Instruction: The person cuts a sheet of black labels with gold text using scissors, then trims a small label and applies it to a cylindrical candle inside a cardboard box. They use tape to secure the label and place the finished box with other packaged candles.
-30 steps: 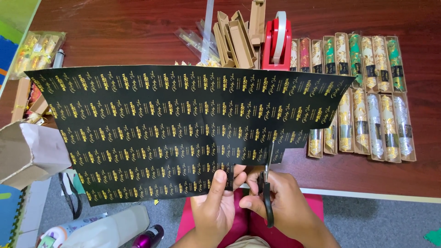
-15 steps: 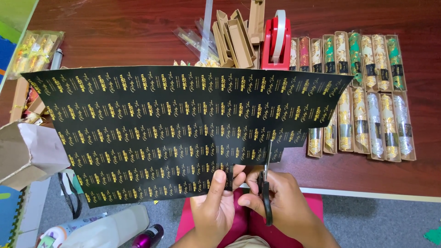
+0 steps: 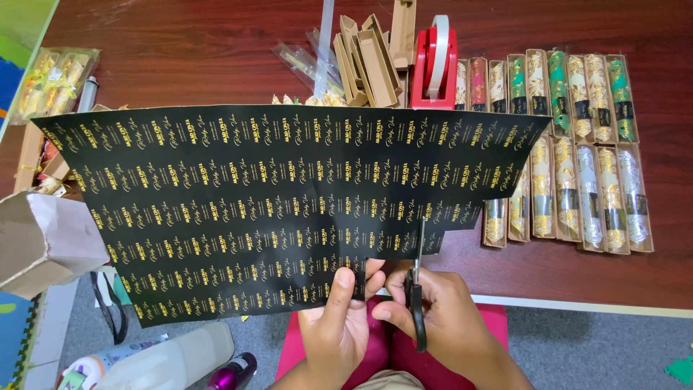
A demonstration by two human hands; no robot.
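Observation:
A large black sheet (image 3: 274, 209) printed with rows of small gold labels hangs over the near edge of a dark wooden table (image 3: 180, 50). My left hand (image 3: 339, 325) pinches the sheet's lower edge, thumb on top. My right hand (image 3: 444, 325) grips black-handled scissors (image 3: 416, 289), whose blades point up into the sheet's bottom edge near its right side. A narrow strip of the sheet lies to the right of the blades.
Rows of small boxed items in gold, green, red and silver wrapping (image 3: 570, 144) lie at the right. A red tape dispenser (image 3: 435, 68) and brown cardboard boxes (image 3: 368, 54) stand behind the sheet. A torn cardboard box (image 3: 43, 238) is at left; bottles (image 3: 173, 361) lie on the floor.
The sheet has shifted slightly. Both hands and the scissors stay in nearly the same place at the sheet's lower edge.

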